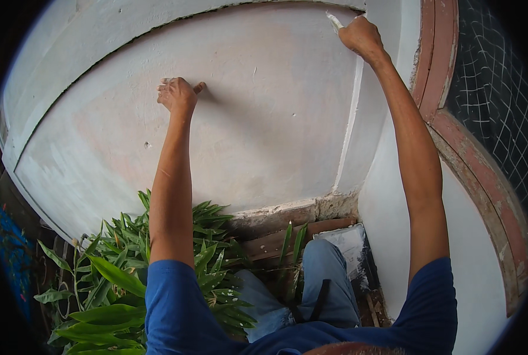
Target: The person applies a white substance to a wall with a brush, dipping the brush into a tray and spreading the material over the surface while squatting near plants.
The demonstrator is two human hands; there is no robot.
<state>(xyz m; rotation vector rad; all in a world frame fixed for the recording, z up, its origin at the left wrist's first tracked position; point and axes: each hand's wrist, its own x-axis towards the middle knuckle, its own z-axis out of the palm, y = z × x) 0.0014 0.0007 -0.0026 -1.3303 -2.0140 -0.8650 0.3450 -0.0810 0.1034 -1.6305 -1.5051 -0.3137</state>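
Observation:
A pale wall panel (246, 106), patchy white and faint pink, fills the view before me. My left hand (178, 94) is at its upper left, thumb stretched out to the side, white smears on the fingers; it seems to rest against the surface. At the panel's top right corner, my right hand (361, 36) is closed round a small, thin white-smeared tool (335, 22). Its tip points up and left from the fist; the rest is hidden, so its exact kind cannot be told. Beside this hand runs the recessed edge strip (350, 127) of the panel.
Green leafy plants (113, 284) crowd the lower left. A white-smeared board (345, 248) lies by my knee, near wooden planks (287, 236). Rough masonry (335, 207) shows under the panel. At right, a curved reddish frame (483, 160) borders dark mesh (495, 89).

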